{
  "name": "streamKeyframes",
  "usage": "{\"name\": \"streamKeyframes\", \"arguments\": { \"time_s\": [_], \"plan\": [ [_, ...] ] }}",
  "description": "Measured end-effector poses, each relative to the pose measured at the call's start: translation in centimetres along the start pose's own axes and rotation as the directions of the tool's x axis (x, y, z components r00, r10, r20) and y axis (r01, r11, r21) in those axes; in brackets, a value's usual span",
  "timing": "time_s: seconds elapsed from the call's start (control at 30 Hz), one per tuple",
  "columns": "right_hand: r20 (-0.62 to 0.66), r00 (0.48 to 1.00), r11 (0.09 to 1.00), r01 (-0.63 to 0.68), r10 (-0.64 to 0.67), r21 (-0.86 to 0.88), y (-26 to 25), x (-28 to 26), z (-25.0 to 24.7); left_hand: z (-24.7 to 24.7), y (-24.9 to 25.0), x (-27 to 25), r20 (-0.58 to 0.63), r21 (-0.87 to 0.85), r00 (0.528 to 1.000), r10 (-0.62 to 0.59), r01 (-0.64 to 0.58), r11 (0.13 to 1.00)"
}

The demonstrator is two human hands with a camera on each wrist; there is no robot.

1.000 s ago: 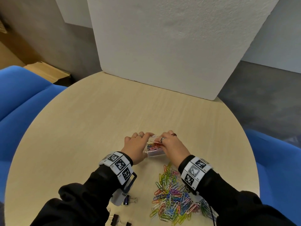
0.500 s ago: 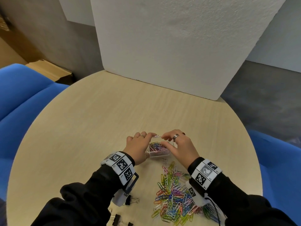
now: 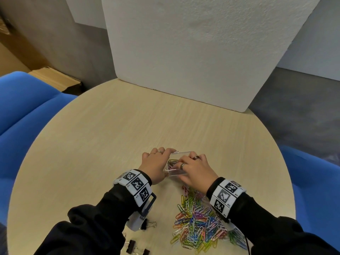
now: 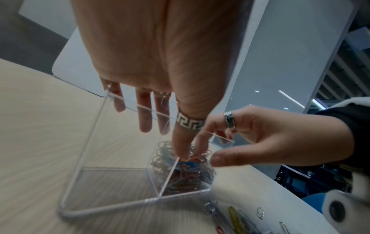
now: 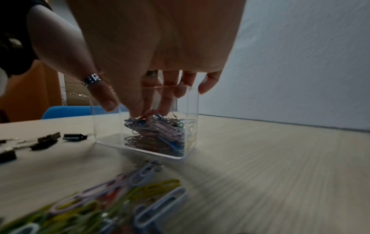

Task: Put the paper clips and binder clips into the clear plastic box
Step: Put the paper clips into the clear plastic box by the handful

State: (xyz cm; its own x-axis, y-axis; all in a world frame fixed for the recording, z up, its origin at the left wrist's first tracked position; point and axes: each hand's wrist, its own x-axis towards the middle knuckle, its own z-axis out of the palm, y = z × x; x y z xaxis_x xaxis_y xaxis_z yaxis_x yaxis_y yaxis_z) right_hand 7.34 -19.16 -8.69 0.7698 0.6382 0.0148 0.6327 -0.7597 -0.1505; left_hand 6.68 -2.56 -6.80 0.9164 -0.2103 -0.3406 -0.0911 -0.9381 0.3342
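The clear plastic box [image 3: 175, 173] stands on the round table between my hands, and its right compartment holds coloured paper clips [image 5: 160, 131]. My left hand [image 3: 156, 162] grips the box from the left, fingers behind the far wall and ringed thumb [image 4: 182, 142] down at the divider. My right hand [image 3: 195, 168] lies over the box top. Its fingertips [image 5: 164, 109] reach inside and touch the clips. A loose pile of paper clips [image 3: 198, 219] lies near my right wrist. Black binder clips [image 3: 147, 224] lie by my left wrist and at the table's front edge [image 3: 131, 245].
A white foam board [image 3: 184, 52] stands upright at the table's far edge. Blue chairs flank the table on the left [image 3: 27, 107] and right [image 3: 312, 172]. A cardboard box [image 3: 55, 78] sits on the floor at back left. Bare table top [image 3: 110, 135] stretches beyond the box.
My right hand drew back to the box's right rim, then came over the box again with its fingers inside. My left hand has kept its grip on the box.
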Motion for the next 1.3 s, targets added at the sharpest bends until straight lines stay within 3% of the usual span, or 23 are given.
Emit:
{"name": "streamKeyframes", "arguments": {
  "time_s": [0.17,0.27,0.4,0.57,0.73,0.83,0.93,1.0,1.3],
  "plan": [
    [-0.060,0.996,0.983,-0.077,0.067,-0.168,0.6,-0.3,-0.8,0.0,0.0,0.0,0.002,0.004,1.000,-0.002,0.002,1.000],
    [-0.118,0.992,0.988,-0.052,0.035,-0.146,0.7,-0.2,-0.6,0.2,0.0,0.0,-0.007,0.000,1.000,-0.007,0.007,1.000],
    [-0.056,0.998,0.987,-0.049,0.041,-0.156,-0.1,-0.2,-0.1,0.2,0.1,0.1,-0.012,0.002,1.000,-0.017,0.017,1.000],
    [-0.088,0.992,0.990,-0.095,0.086,-0.106,0.3,0.1,-0.3,0.2,0.1,0.1,-0.004,0.008,1.000,-0.017,0.017,1.000],
    [0.035,0.994,0.974,-0.091,0.101,-0.208,-0.4,0.2,-1.1,0.2,0.2,0.1,-0.008,0.015,1.000,-0.019,0.019,1.000],
    [0.139,0.987,0.996,-0.066,0.074,-0.060,-0.6,0.6,-1.0,0.2,0.2,0.1,-0.007,0.023,1.000,-0.018,0.018,1.000],
    [0.087,0.987,0.991,-0.133,0.132,0.004,-0.6,0.6,-1.3,0.1,0.2,0.0,-0.004,0.023,1.000,-0.018,0.018,1.000],
    [0.059,0.986,0.986,-0.151,0.155,-0.072,-0.4,0.4,-1.4,0.1,0.2,0.1,-0.010,0.025,1.000,-0.017,0.017,1.000],
    [0.065,0.994,0.989,-0.082,0.090,-0.121,-1.3,0.9,-1.2,0.2,0.2,0.1,-0.009,0.027,1.000,-0.020,0.020,0.999]
  ]
}}
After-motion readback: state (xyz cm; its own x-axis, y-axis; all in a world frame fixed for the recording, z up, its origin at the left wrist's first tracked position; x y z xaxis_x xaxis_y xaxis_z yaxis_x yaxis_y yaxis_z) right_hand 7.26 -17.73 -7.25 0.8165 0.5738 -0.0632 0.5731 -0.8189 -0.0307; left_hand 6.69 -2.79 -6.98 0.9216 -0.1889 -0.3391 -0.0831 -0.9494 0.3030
